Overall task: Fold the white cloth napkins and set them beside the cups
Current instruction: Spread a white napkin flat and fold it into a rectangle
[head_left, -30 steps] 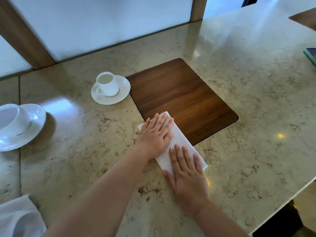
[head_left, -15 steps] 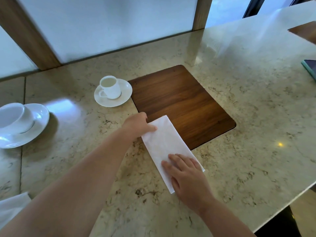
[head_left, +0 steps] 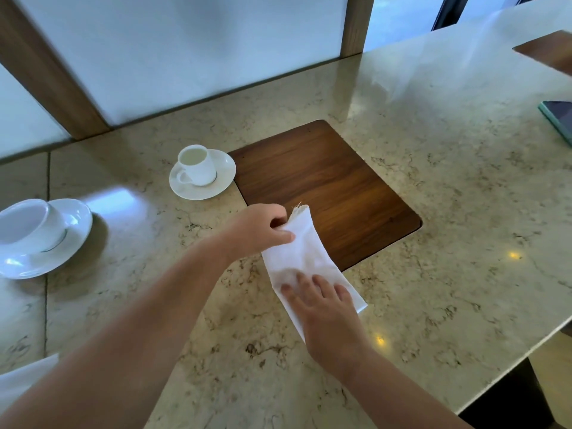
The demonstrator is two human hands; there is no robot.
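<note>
- Now my left grip [head_left: 263, 229] pinches the far end of the folded white napkin [head_left: 305, 258], thumb and curled fingers closed on the cloth, lifting that end off the surface.
- My right grip [head_left: 325, 308] lies flat on the near end of the napkin, fingers straight and spread, pressing it down on the desk [head_left: 448, 212].
- Between the two, the napkin runs as a narrow strip from about 5 o'clock up to 11 o'clock, its far part over the near corner of the dark wooden inlay [head_left: 325, 187].
- At 10 o'clock from my left grip, a small white cup [head_left: 198, 165] stands on its saucer [head_left: 223, 181], just beside the inlay's left edge.
- Farther out at 9 o'clock sits a larger cup [head_left: 24, 224] on a saucer [head_left: 74, 230].
- At the lower left edge another white cloth [head_left: 21, 379] shows in part.
</note>
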